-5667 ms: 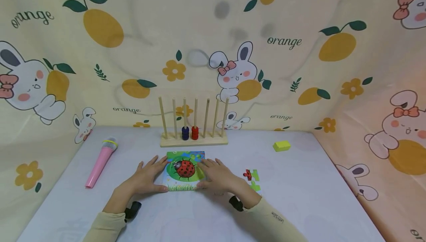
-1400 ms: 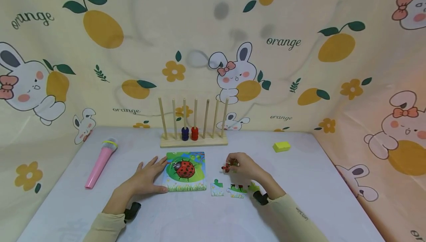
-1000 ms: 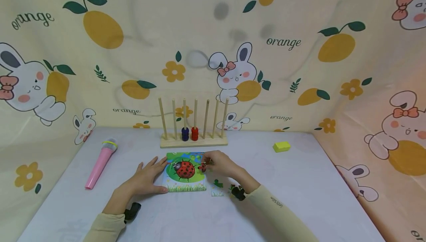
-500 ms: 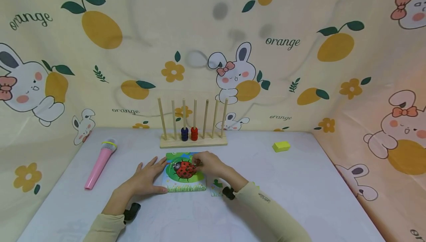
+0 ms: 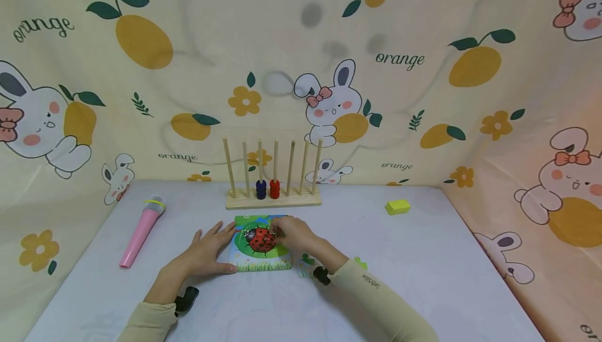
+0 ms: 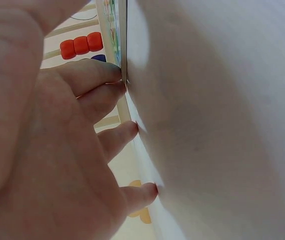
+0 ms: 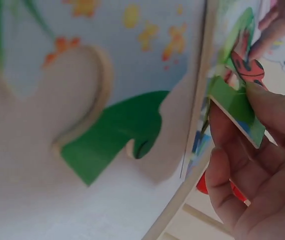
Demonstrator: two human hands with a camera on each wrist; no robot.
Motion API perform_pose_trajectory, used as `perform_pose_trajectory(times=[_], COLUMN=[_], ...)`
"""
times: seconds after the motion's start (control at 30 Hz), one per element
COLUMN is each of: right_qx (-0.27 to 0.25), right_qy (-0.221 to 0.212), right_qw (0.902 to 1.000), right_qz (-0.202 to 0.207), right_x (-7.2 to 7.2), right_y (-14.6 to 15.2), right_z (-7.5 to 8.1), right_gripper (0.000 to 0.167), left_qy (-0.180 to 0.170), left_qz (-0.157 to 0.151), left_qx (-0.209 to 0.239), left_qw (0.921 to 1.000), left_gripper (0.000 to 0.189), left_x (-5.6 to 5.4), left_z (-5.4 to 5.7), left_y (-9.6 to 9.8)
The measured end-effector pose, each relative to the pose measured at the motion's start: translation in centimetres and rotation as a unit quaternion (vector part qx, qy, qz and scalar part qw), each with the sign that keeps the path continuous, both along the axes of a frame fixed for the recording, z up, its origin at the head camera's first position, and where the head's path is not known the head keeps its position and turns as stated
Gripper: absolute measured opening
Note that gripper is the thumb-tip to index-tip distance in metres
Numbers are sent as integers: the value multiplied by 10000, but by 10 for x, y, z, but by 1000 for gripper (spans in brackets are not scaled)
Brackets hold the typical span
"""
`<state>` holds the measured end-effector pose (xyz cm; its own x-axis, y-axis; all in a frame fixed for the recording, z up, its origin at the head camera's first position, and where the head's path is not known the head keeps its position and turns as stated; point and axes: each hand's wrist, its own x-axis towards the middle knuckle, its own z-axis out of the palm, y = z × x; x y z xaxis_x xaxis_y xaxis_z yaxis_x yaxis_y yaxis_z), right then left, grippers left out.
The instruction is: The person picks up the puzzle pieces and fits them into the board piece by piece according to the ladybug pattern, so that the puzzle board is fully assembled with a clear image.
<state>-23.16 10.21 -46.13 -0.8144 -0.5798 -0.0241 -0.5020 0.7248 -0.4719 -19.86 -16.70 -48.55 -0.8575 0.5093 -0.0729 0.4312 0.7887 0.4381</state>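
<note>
A ladybug jigsaw puzzle (image 5: pixel 256 264) lies flat on the table. My left hand (image 5: pixel 207 252) rests against its left side, thumb at the lower corner and fingers spread; in the left wrist view the fingertips (image 6: pixel 113 74) meet the board's edge and the tabletop. Over the puzzle's right part, my right hand (image 5: pixel 298 235) pinches a puzzle piece (image 7: pixel 240 112), green with some blue and red, between thumb and fingers. That piece is mostly hidden by the hand in the head view. A loose puzzle piece (image 7: pixel 115 127) with grass green and flowers lies just right of the board.
Another green piece (image 5: pixel 361 262) shows beyond the right sleeve, which covers part of the table. A wooden peg rack (image 5: pixel 274 202) with blue and red beads stands behind the puzzle. A pink microphone (image 5: pixel 141 235) lies left; a yellow block (image 5: pixel 397 207) sits back right.
My right hand has left the board's edge, spread the loose pieces beside it, taken up one piece and carried it left over the puzzle. The left hand has stayed in place.
</note>
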Motion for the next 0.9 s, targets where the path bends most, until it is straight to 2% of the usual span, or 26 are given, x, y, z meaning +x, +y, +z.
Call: perform_pose_trajectory(times=[0.2,0.43,0.9], right_qx=[493,1060,1089], right_qy=[505,1194,1518], right_qw=[9975,9870,9824], right_qz=[-19,-181,-40], right_x=[3,5,5], right_y=[-4,-5,-4], right_z=[0,-4,-6], right_gripper=[17,26,36], left_qy=[12,4,-22], left_qz=[-13,-3,-29], left_qx=[5,47,72], left_qw=[10000,10000,10000], left_gripper=[101,101,100], left_x=[0,0,1], left_z=[1,1,3], left_y=[0,0,1])
